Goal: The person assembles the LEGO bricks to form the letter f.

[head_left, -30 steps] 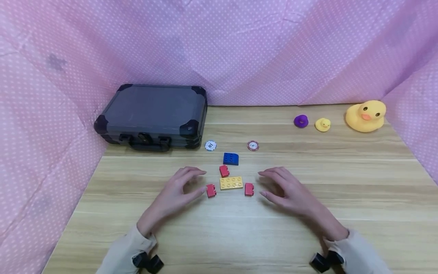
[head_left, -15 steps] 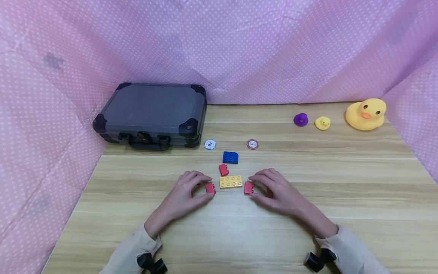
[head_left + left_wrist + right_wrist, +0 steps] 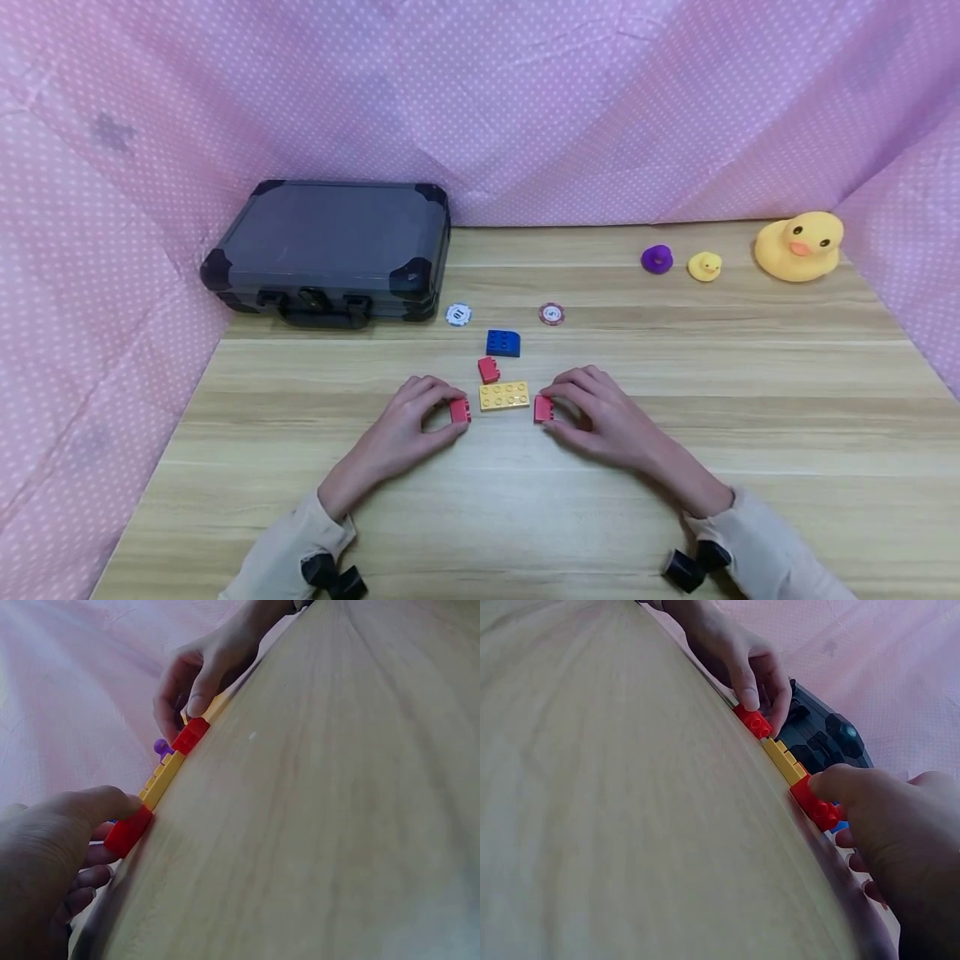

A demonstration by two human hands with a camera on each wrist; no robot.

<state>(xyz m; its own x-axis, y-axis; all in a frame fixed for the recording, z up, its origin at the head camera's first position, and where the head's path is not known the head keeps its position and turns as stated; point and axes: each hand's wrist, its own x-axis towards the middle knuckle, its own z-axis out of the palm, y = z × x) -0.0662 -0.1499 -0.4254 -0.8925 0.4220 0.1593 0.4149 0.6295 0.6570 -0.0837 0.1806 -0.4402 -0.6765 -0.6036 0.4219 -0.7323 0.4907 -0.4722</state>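
My left hand (image 3: 405, 425) pinches a red toy building brick (image 3: 459, 411) between thumb and fingertips, left of the yellow brick (image 3: 504, 397). On the yellow brick's right side, my right hand (image 3: 611, 421) pinches another red brick (image 3: 543, 408) the same way. Both red bricks lie on their sides, studs facing right in the head view. The left wrist view shows the left thumb on the near side of its red brick (image 3: 129, 832). In the right wrist view the right thumb presses its red brick (image 3: 814, 802). A third red brick (image 3: 488, 370) lies just behind the yellow one.
Behind the third red brick lies a blue brick (image 3: 503, 343). Farther back are a white-and-blue poker chip (image 3: 458, 314) and a red-rimmed chip (image 3: 552, 313). A dark case (image 3: 330, 242) stands back left; a purple duck (image 3: 657, 259), small yellow duck (image 3: 705, 267) and large duck (image 3: 799, 247) stand back right.
Both hands have moved inward to the two outer red bricks, and their thumbs and fingers have closed on them. The bricks have stayed about where they were.
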